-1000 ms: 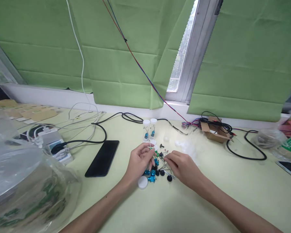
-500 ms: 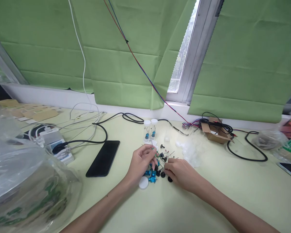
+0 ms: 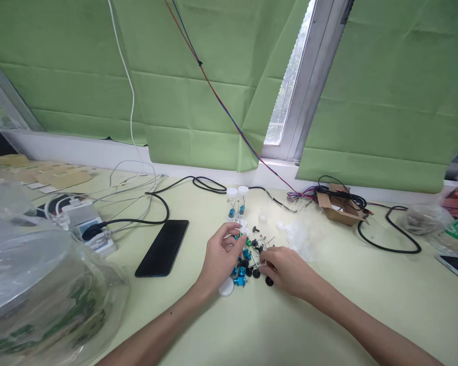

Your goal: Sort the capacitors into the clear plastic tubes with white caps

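Note:
My left hand (image 3: 223, 252) is closed in a pinch at the left of a pile of small parts. A thin metal pin (image 3: 239, 224) with some green at its lower end sticks up at its fingertips. On the pile's right side, my right hand (image 3: 284, 268) has its fingers drawn together; what they hold is hidden. Between the hands lie blue metal fittings (image 3: 239, 281), black round-headed pieces (image 3: 256, 274), thin metal pins and a few green bits. A white round lid (image 3: 226, 287) sits under my left wrist's edge. Behind the pile stand two clear white-capped vials (image 3: 231, 203) with blue fittings inside.
A black phone (image 3: 162, 249) lies to the left, beside a power strip (image 3: 87, 231) with cables. Clear plastic bags (image 3: 49, 295) fill the near left. Crumpled clear plastic (image 3: 301, 239) lies right of the pile, and a small cardboard box (image 3: 338, 211) with wires stands behind.
My left hand's fingers have lifted and spread slightly, uncovering more green and blue parts beneath. My right hand has barely shifted at the pile's edge.

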A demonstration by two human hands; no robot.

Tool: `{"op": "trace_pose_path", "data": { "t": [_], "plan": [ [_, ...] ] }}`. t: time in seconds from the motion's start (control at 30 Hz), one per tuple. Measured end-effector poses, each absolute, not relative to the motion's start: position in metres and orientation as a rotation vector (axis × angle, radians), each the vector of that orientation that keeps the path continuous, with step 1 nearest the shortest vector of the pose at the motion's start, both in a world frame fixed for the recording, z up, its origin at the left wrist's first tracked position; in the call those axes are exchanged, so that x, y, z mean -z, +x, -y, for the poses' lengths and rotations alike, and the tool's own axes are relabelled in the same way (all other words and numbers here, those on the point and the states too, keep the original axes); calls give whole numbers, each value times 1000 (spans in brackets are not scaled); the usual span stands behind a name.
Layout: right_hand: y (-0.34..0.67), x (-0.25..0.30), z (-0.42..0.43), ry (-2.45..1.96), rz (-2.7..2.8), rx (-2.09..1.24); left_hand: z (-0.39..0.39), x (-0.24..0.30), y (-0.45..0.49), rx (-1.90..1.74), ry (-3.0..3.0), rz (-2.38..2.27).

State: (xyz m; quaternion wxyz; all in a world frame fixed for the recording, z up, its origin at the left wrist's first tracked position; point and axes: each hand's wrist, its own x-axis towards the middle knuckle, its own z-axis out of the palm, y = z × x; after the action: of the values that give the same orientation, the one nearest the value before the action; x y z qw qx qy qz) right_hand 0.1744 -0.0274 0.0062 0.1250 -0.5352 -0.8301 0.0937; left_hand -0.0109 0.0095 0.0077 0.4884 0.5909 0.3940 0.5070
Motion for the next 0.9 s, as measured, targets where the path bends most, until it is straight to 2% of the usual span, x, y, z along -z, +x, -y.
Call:
{"op": "trace_pose_path", "data": {
  "t": [0.17, 0.7, 0.9],
  "plan": [
    [172, -10, 28, -1524, 2321, -275, -7, -11, -12, -1333, 1402, -958],
    [153, -14, -12, -1797, 2234, -119, -5, -5, -9, -1208, 1472, -914],
    [169, 3, -14, -1659, 2168, -180, -6, -4, -9, -1176, 1453, -968]
  ]
}}
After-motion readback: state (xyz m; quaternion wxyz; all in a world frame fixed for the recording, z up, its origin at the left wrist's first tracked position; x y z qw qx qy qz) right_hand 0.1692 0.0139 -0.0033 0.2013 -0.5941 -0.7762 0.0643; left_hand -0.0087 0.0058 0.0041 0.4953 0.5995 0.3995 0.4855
